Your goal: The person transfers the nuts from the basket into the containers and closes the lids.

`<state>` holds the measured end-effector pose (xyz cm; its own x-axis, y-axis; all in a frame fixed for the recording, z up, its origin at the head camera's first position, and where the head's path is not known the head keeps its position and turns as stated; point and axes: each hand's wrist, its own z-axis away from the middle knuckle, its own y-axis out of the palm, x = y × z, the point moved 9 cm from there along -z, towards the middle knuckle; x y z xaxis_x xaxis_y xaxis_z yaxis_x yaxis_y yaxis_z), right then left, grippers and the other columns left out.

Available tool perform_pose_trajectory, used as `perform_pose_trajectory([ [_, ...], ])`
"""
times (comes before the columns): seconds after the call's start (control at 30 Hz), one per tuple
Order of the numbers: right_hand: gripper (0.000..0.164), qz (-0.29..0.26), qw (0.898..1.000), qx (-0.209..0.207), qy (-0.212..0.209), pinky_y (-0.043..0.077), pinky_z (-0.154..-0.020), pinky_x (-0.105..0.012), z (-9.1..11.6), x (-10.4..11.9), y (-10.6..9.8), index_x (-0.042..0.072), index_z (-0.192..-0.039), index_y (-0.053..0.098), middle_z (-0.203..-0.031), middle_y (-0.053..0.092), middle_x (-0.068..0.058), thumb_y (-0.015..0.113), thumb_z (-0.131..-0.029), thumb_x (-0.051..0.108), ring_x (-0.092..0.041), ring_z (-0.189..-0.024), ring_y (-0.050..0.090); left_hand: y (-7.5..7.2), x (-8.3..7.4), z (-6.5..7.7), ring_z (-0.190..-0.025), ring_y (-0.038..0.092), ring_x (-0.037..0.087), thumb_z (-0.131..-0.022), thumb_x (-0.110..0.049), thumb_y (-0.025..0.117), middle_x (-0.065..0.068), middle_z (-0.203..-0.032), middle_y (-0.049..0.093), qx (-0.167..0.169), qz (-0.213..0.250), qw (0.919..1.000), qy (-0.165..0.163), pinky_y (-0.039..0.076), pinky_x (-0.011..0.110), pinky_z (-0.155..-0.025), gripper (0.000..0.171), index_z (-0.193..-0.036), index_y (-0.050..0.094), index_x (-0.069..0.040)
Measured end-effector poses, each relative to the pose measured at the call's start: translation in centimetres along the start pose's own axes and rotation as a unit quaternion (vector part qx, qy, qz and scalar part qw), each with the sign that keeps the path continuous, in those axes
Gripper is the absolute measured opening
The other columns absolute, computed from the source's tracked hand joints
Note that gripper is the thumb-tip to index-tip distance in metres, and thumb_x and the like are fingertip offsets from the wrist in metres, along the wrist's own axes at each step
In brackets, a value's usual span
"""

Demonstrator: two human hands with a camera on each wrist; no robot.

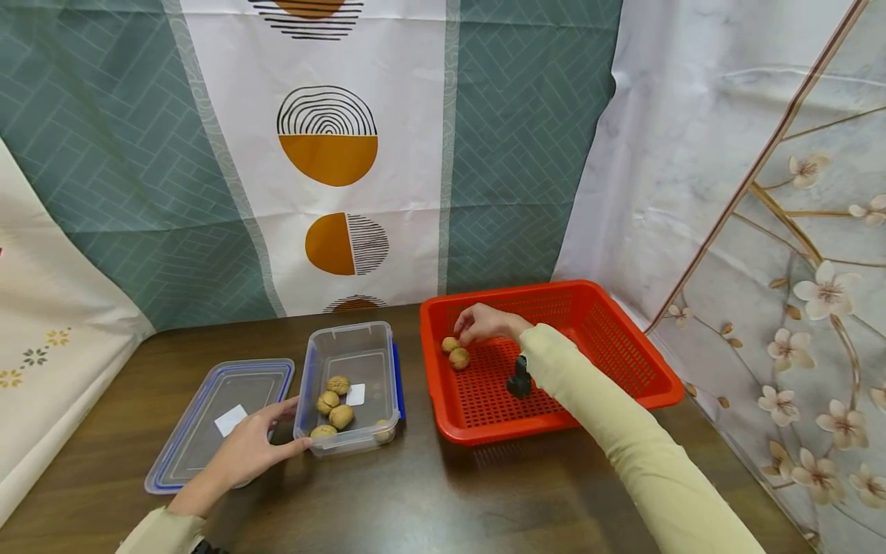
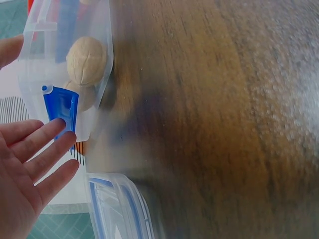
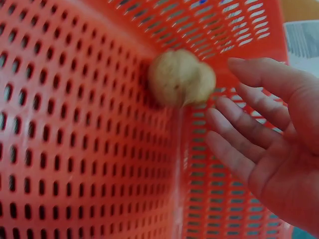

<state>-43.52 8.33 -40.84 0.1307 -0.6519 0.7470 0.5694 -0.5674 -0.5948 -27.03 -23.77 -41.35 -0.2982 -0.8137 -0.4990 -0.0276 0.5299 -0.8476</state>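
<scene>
My left hand (image 1: 254,446) rests against the near left side of a clear plastic container (image 1: 349,342), thumb at its near corner. In the left wrist view its straight fingers lie by a blue side latch (image 2: 62,107). Several walnuts (image 1: 327,402) lie inside the container. My right hand (image 1: 484,323) reaches into a red basket (image 1: 498,435) at its left end. Two walnuts (image 1: 459,358) sit there close together. In the right wrist view the relaxed fingers are right beside the walnuts (image 3: 174,79), holding none.
A clear lid with a blue seal (image 1: 208,446) lies left of the container on the brown wooden table (image 1: 332,508). A patterned curtain (image 1: 388,154) hangs behind the table, and a floral one (image 1: 782,323) hangs at the right.
</scene>
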Motion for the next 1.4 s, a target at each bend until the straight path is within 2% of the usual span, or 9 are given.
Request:
perform_pose_trajectory([
  [0.2, 0.030, -0.010, 0.999, 0.041, 0.019, 0.049, -0.079, -0.037, 0.0, -1.7, 1.0, -0.004, -0.109, 0.058, -0.091, 0.061, -0.005, 0.062, -0.079, 0.000, -0.011, -0.074, 0.053, 0.0, 0.0, -0.1, -0.100, 0.060, 0.029, -0.076, -0.045, 0.069, 0.012, -0.111, 0.063, 0.006, 0.001, 1.0000, -0.004, 0.049, 0.047, -0.082, 0.074, -0.130, 0.047, 0.001],
  [0.33, 0.029, -0.030, 0.998, 0.050, 0.020, 0.051, -0.074, -0.032, -0.1, -2.3, 1.5, -0.004, -0.106, 0.058, -0.086, 0.062, -0.004, 0.061, -0.078, -0.002, -0.010, -0.071, 0.054, 0.0, 0.0, -0.1, -0.100, 0.060, 0.029, -0.076, -0.045, 0.069, 0.013, -0.110, 0.063, 0.007, -0.002, 1.0000, -0.005, 0.049, 0.046, -0.082, 0.074, -0.129, 0.047, 0.001],
  [0.8, 0.029, -0.041, 0.998, 0.034, 0.023, 0.054, -0.072, -0.029, -0.3, -3.1, 1.7, -0.001, -0.106, 0.059, -0.087, 0.065, -0.004, 0.066, -0.079, 0.004, -0.009, -0.074, 0.059, 0.0, 0.2, -0.1, -0.100, 0.059, 0.029, -0.076, -0.045, 0.069, 0.012, -0.110, 0.063, 0.007, -0.001, 1.0000, -0.004, 0.049, 0.046, -0.082, 0.074, -0.130, 0.047, 0.001],
  [1.0, 0.025, -0.043, 0.998, 0.036, 0.024, 0.054, -0.073, -0.027, 0.0, -3.4, 1.4, -0.001, -0.103, 0.061, -0.095, 0.063, -0.006, 0.067, -0.079, 0.007, -0.010, -0.074, 0.060, 0.2, 0.1, 0.0, -0.100, 0.059, 0.029, -0.076, -0.045, 0.069, 0.012, -0.110, 0.063, 0.009, -0.001, 0.9999, -0.006, 0.049, 0.046, -0.082, 0.074, -0.129, 0.047, 0.002],
  [1.2, 0.023, -0.034, 0.999, 0.023, -0.007, 0.053, -0.081, -0.037, 1.2, -1.8, -0.5, -0.002, -0.102, 0.062, -0.096, 0.064, -0.008, 0.065, -0.081, 0.008, -0.019, -0.081, 0.060, 0.1, 0.0, -0.1, -0.100, 0.059, 0.029, -0.075, -0.045, 0.069, 0.012, -0.109, 0.064, 0.005, -0.002, 1.0000, -0.003, 0.049, 0.046, -0.082, 0.074, -0.129, 0.048, 0.002],
  [1.3, 0.023, -0.036, 0.999, 0.016, -0.025, 0.050, -0.086, -0.044, 1.7, -0.2, -2.0, -0.001, -0.103, 0.062, -0.092, 0.065, -0.006, 0.065, -0.082, 0.007, -0.022, -0.085, 0.062, 0.0, -0.1, 0.0, -0.100, 0.059, 0.029, -0.075, -0.045, 0.069, 0.012, -0.109, 0.064, 0.003, -0.004, 1.0000, -0.004, 0.049, 0.046, -0.082, 0.074, -0.129, 0.048, 0.002],
  [1.4, 0.023, -0.033, 0.999, 0.009, -0.040, 0.049, -0.087, -0.045, 2.2, 1.8, -3.4, -0.001, -0.103, 0.062, -0.089, 0.067, -0.005, 0.065, -0.082, 0.007, -0.019, -0.084, 0.064, -0.1, -0.2, -0.1, -0.100, 0.059, 0.029, -0.075, -0.045, 0.069, 0.012, -0.109, 0.063, 0.004, -0.004, 1.0000, -0.003, 0.049, 0.046, -0.082, 0.074, -0.129, 0.048, 0.003],
])
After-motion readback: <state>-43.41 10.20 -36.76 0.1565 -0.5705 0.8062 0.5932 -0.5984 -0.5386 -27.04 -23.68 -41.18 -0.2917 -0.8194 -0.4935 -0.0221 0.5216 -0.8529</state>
